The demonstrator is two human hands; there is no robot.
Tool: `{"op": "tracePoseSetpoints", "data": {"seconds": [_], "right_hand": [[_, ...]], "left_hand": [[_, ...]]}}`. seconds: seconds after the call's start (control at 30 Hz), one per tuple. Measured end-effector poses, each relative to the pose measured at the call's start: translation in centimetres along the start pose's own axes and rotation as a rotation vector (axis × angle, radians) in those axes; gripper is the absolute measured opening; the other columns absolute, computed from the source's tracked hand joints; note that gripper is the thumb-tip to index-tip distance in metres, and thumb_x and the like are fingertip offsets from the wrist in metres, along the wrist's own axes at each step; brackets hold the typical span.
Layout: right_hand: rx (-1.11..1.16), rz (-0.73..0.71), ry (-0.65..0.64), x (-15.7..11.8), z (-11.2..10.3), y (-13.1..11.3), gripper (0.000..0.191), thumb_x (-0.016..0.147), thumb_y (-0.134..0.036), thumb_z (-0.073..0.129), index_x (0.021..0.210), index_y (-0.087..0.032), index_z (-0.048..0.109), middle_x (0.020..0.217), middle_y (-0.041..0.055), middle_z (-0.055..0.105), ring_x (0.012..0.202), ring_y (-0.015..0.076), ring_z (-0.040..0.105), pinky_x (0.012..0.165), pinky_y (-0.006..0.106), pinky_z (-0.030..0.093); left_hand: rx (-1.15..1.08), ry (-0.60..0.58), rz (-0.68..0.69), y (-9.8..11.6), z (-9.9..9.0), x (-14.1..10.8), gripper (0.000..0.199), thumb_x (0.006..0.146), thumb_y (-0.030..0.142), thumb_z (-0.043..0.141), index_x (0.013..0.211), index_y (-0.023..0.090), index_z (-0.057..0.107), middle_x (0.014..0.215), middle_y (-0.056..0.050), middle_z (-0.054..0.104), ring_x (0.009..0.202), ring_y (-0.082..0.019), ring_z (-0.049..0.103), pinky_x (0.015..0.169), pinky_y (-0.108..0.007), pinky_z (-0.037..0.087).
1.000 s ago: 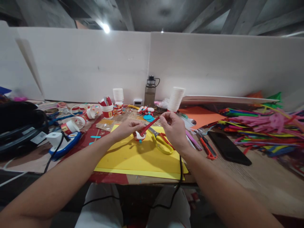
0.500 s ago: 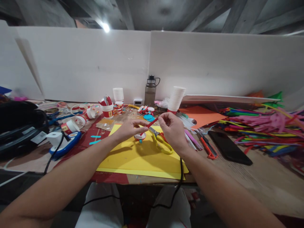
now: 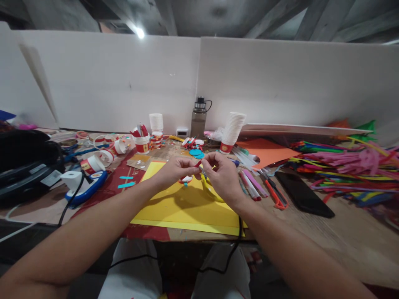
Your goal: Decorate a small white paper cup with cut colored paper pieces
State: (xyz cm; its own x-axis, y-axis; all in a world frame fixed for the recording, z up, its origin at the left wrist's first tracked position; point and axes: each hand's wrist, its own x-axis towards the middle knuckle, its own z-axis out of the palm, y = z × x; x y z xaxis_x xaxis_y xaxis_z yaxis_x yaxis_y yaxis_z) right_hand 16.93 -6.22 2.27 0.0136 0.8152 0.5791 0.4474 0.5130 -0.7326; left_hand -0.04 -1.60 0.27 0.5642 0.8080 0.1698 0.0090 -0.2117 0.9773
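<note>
A small red strip (image 3: 198, 164) is pinched between the fingertips of my left hand (image 3: 178, 169) and my right hand (image 3: 222, 173), which nearly touch above the yellow sheets (image 3: 174, 211). Both hands have their fingers closed on it, and most of the strip is hidden by them. Under my hands lies a small white and red cup piece (image 3: 186, 179) with a blue tab. Yellow-handled scissors (image 3: 212, 190) rest on the sheets, partly covered by my right hand.
Behind stand a bottle (image 3: 198, 118), a tall stack of paper cups (image 3: 233, 131) and a cup of red strips (image 3: 141, 143). To the right are an orange-red cutter (image 3: 276, 195), a black phone (image 3: 304, 195) and colourful pipe cleaners (image 3: 358, 166). A blue power strip (image 3: 85, 189) sits left.
My hands have come closer together, and less of the red strip shows between them. More of the scissors is covered by my right hand. The view has shifted slightly.
</note>
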Motion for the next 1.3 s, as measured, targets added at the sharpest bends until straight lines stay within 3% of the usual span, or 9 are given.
{"op": "tracePoseSetpoints", "data": {"seconds": [0.1,0.27,0.47,0.57,0.7,0.87,0.97,1.3], "right_hand": [[0.147,0.014,-0.110,0.1,-0.5,-0.1,0.015,0.084,-0.032,0.058,0.078,-0.018,0.058,0.071,0.0004,0.058,0.062,0.0114,0.052,0.057,0.025,0.041],[0.376,0.033,-0.313,0.5,-1.3,0.3,0.022,0.088,-0.038,0.056,0.098,-0.019,0.060,0.074,-0.0013,0.055,0.059,0.0093,0.049,0.054,0.023,0.041],[0.264,-0.223,-0.500,0.4,-1.2,0.4,0.024,0.089,-0.029,0.060,0.111,-0.022,0.066,0.102,0.0055,0.064,0.089,0.0149,0.060,0.079,0.029,0.049],[0.212,-0.306,-0.592,0.4,-1.2,0.1,0.021,0.090,-0.027,0.059,0.109,-0.024,0.069,0.101,0.0044,0.067,0.093,0.0152,0.061,0.084,0.031,0.049],[0.193,-0.355,-0.649,0.4,-1.3,-0.1,0.017,0.089,-0.026,0.061,0.104,-0.025,0.071,0.095,0.0030,0.067,0.091,0.0148,0.061,0.086,0.031,0.049],[0.216,-0.373,-0.710,0.3,-1.4,-0.2,0.012,0.089,-0.026,0.062,0.095,-0.021,0.071,0.091,0.0033,0.066,0.090,0.0142,0.062,0.086,0.031,0.049],[0.249,-0.404,-0.738,0.3,-1.5,-0.4,0.009,0.088,-0.024,0.063,0.092,-0.020,0.070,0.089,0.0032,0.066,0.089,0.0137,0.061,0.085,0.030,0.049],[0.222,-0.408,-0.803,0.2,-1.6,-0.6,0.013,0.088,-0.023,0.064,0.098,-0.020,0.070,0.093,0.0042,0.069,0.090,0.0139,0.061,0.086,0.030,0.049]], "left_hand": [[-0.151,-0.101,-0.069,0.0,-0.7,0.1,0.029,0.072,0.039,0.076,0.068,0.012,0.066,0.071,-0.006,0.071,0.056,-0.008,0.054,0.049,-0.019,0.036],[-0.361,-0.242,-0.149,0.6,-1.8,-0.3,0.033,0.061,0.040,0.084,0.066,0.011,0.070,0.062,-0.007,0.069,0.065,-0.015,0.065,0.060,-0.023,0.046],[-0.341,-0.462,-0.187,0.2,-2.1,-0.7,0.028,0.059,0.038,0.086,0.066,0.014,0.074,0.061,-0.008,0.070,0.065,-0.018,0.068,0.061,-0.025,0.049],[-0.308,-0.552,-0.237,0.1,-2.2,-0.7,0.027,0.059,0.039,0.085,0.068,0.015,0.076,0.066,-0.010,0.072,0.061,-0.019,0.068,0.054,-0.025,0.048],[-0.270,-0.638,-0.305,0.1,-2.2,-0.8,0.027,0.058,0.040,0.084,0.068,0.016,0.076,0.070,-0.012,0.074,0.055,-0.018,0.066,0.051,-0.027,0.050],[-0.224,-0.700,-0.308,0.1,-1.9,-0.9,0.025,0.058,0.041,0.084,0.064,0.018,0.075,0.060,-0.011,0.071,0.059,-0.022,0.067,0.058,-0.030,0.053],[-0.205,-0.754,-0.347,0.4,-1.7,-1.0,0.026,0.058,0.042,0.084,0.063,0.018,0.075,0.066,-0.012,0.073,0.054,-0.020,0.066,0.051,-0.029,0.050],[-0.148,-0.841,-0.370,0.6,-1.9,-1.0,0.031,0.060,0.046,0.082,0.065,0.016,0.077,0.071,-0.015,0.074,0.049,-0.019,0.064,0.048,-0.028,0.048]]}}
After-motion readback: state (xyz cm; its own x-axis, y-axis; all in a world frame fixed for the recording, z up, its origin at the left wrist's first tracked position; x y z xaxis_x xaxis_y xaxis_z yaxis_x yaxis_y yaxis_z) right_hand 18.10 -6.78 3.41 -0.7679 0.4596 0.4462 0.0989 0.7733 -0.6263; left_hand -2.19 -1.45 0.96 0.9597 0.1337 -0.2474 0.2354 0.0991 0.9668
